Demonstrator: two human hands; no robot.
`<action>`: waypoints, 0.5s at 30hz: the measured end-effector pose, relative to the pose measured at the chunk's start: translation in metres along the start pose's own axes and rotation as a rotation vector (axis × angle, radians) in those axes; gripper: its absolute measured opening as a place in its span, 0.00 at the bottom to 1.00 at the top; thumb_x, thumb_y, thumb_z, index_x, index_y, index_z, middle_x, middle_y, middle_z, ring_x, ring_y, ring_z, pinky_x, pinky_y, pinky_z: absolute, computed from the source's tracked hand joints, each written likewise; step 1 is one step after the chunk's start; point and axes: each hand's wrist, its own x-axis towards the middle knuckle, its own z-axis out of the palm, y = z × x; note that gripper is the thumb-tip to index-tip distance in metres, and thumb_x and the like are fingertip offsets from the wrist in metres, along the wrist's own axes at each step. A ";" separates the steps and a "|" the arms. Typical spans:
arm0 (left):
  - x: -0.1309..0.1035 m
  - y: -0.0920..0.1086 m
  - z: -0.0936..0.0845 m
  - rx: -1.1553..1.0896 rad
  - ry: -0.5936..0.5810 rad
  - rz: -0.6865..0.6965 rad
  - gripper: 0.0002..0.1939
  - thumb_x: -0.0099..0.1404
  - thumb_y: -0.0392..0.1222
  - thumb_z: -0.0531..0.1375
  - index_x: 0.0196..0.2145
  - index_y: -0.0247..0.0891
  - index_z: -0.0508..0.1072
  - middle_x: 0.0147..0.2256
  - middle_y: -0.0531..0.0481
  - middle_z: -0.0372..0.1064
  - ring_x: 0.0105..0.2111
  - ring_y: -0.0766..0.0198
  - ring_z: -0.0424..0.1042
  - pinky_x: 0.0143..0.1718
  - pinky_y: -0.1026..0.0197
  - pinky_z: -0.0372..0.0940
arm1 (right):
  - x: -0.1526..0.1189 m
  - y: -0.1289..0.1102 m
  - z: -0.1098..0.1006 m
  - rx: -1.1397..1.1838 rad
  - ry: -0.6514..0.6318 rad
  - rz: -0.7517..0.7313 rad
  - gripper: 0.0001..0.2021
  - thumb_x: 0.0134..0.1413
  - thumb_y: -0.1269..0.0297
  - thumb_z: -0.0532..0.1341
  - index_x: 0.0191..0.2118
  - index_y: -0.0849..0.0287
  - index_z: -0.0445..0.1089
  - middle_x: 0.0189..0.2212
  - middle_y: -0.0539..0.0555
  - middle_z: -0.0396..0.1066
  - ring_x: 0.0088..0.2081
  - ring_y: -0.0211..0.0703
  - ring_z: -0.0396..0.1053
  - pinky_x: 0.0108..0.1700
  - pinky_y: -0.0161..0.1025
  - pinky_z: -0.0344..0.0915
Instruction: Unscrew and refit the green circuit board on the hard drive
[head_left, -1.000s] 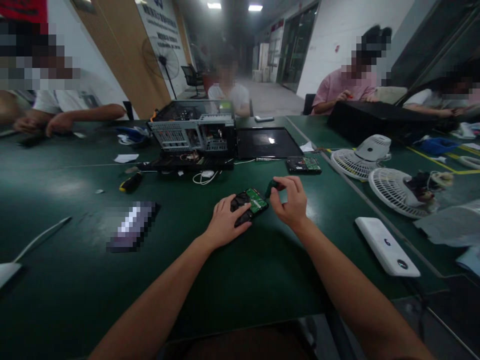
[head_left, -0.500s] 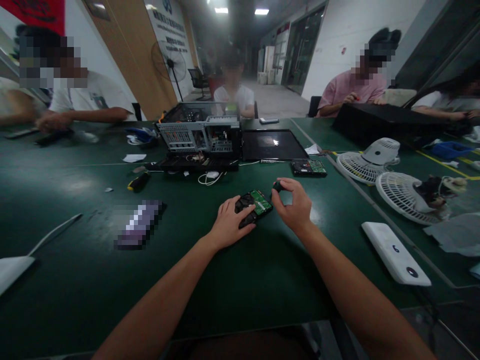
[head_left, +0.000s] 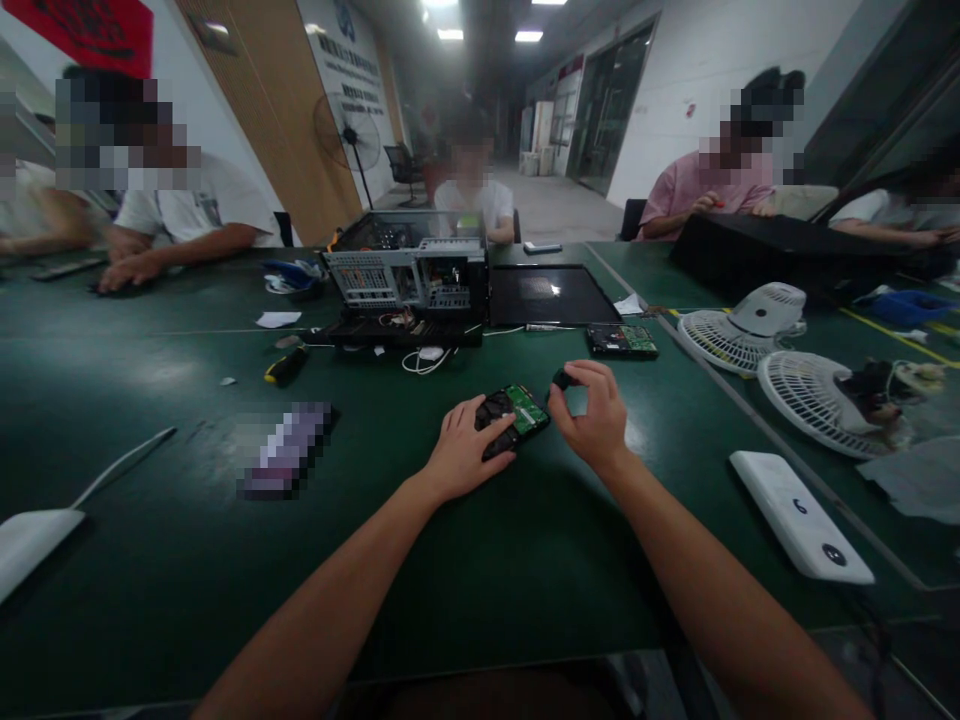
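On the green table in front of me lies a hard drive (head_left: 530, 410), its green circuit board facing up. My left hand (head_left: 471, 447) grips its left side, with fingers over the black casing and thumb along the near edge. Just off the drive's right end, my right hand (head_left: 592, 408) pinches a small dark piece (head_left: 562, 379) between thumb and fingertips. The piece is too small and dark to name. A second hard drive (head_left: 622, 341) rests farther back to the right.
An opened computer case (head_left: 409, 275) stands ahead beside a black panel (head_left: 555, 293). A yellow-black screwdriver (head_left: 286, 365) and a phone (head_left: 291, 449) lie left. White fan parts (head_left: 814, 400) and a white power bank (head_left: 801, 515) are right. Several people sit around the table.
The whole view has shifted slightly, moving everything a little right and down. Both hands keep nearly the same place by the drive, with the same grips.
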 end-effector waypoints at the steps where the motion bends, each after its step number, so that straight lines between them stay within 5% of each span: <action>1: 0.000 0.000 0.000 0.002 -0.002 -0.001 0.33 0.67 0.57 0.65 0.67 0.58 0.63 0.70 0.44 0.43 0.67 0.37 0.49 0.63 0.35 0.53 | 0.000 0.000 -0.001 -0.012 0.008 0.010 0.18 0.58 0.67 0.66 0.53 0.52 0.65 0.47 0.58 0.71 0.48 0.51 0.73 0.48 0.52 0.76; 9: 0.000 0.000 -0.001 0.006 -0.020 -0.014 0.33 0.68 0.58 0.63 0.68 0.59 0.62 0.70 0.45 0.43 0.67 0.37 0.48 0.63 0.34 0.53 | 0.000 -0.001 -0.003 0.078 -0.076 0.041 0.18 0.61 0.68 0.61 0.56 0.53 0.64 0.51 0.59 0.72 0.51 0.51 0.73 0.49 0.50 0.76; 15: -0.001 0.001 -0.002 -0.004 -0.024 -0.012 0.33 0.68 0.58 0.63 0.68 0.60 0.61 0.70 0.45 0.43 0.68 0.38 0.47 0.64 0.34 0.52 | -0.005 -0.003 0.003 0.100 -0.017 0.164 0.26 0.59 0.63 0.66 0.61 0.52 0.61 0.46 0.56 0.72 0.39 0.45 0.75 0.43 0.47 0.77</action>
